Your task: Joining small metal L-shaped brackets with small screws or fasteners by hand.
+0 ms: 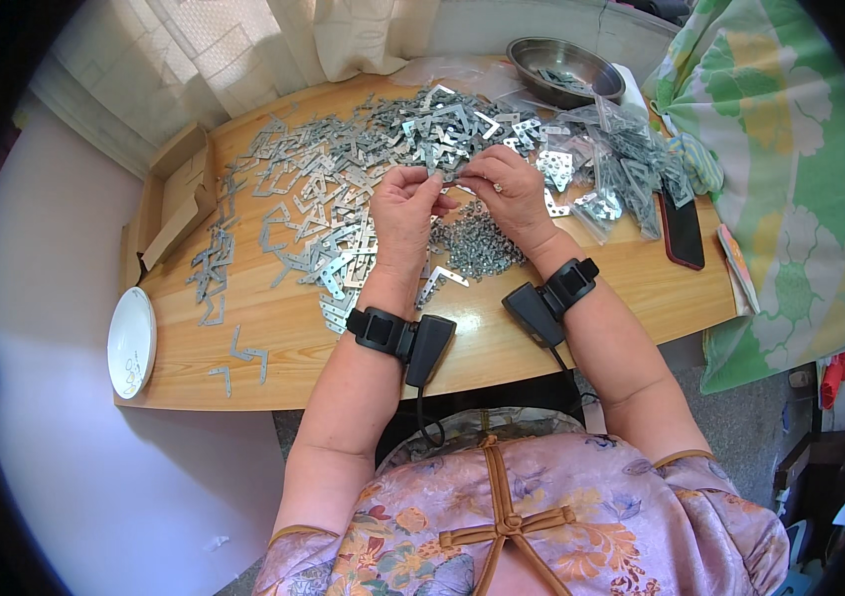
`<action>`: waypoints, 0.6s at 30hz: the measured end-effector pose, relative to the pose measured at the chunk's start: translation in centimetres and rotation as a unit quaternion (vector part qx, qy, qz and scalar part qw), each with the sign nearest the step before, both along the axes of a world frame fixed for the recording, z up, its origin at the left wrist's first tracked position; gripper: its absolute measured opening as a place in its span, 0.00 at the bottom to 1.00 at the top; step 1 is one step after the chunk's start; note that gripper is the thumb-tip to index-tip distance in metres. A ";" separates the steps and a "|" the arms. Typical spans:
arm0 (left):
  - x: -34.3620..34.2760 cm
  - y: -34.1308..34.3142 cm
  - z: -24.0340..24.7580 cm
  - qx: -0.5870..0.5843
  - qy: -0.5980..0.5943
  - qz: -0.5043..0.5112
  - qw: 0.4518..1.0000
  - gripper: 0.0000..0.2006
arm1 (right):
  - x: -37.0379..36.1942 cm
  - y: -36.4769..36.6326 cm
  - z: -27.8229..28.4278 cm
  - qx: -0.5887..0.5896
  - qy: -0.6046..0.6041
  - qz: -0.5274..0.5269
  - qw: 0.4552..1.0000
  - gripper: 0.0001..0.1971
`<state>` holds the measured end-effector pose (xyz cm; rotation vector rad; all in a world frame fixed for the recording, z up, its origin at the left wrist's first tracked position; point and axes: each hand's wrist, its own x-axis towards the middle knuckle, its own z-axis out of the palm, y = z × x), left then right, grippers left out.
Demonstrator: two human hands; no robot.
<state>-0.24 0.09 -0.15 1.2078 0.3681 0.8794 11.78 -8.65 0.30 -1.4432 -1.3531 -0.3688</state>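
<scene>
My left hand (pixel 405 211) and my right hand (pixel 514 196) meet over the middle of the table, with thumbs and fingertips pinched close together. Whatever they hold between them is too small and too covered by the fingers to make out. Just below the right hand lies a heap of small grey screws (pixel 485 244). Beyond and to the left of both hands spreads a big pile of flat metal corner brackets (pixel 343 164). An L-shaped bracket (pixel 447 276) lies beside the screws, near my left wrist.
Clear plastic bags of metal parts (pixel 631 149) lie at right, with a dark phone (pixel 682 230) beside them. A steel bowl (pixel 553 93) stands at the back. At left are an open cardboard box (pixel 180 209), a white dish (pixel 132 343) and a few loose brackets (pixel 261 366).
</scene>
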 end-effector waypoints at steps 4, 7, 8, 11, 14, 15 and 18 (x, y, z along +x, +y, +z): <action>0.0 0.0 -0.1 -0.004 -0.007 -0.004 1.000 0.07 | 0.0 0.0 0.1 0.003 -0.039 -0.013 0.999 0.06; 0.0 0.1 -0.2 -0.005 -0.006 -0.003 1.000 0.07 | -0.3 -0.1 0.3 0.005 -0.036 -0.017 0.999 0.05; 0.0 0.2 -0.2 -0.007 -0.005 -0.002 1.000 0.07 | -0.4 -0.1 0.3 0.007 -0.029 -0.017 0.999 0.05; 0.0 -0.1 0.1 -0.009 -0.001 0.007 1.000 0.07 | 0.0 0.0 0.0 0.013 -0.045 -0.011 0.999 0.05; 0.0 0.0 0.0 -0.005 -0.002 0.012 1.000 0.06 | -0.1 0.0 0.0 0.012 -0.050 -0.011 0.999 0.04; 0.1 0.0 -0.1 -0.005 -0.002 0.012 1.000 0.06 | -0.1 0.1 -0.1 0.012 -0.050 -0.011 0.999 0.04; 0.1 0.0 -0.2 -0.003 -0.003 0.011 1.000 0.06 | 0.0 0.2 -0.4 0.009 -0.032 0.007 0.999 0.05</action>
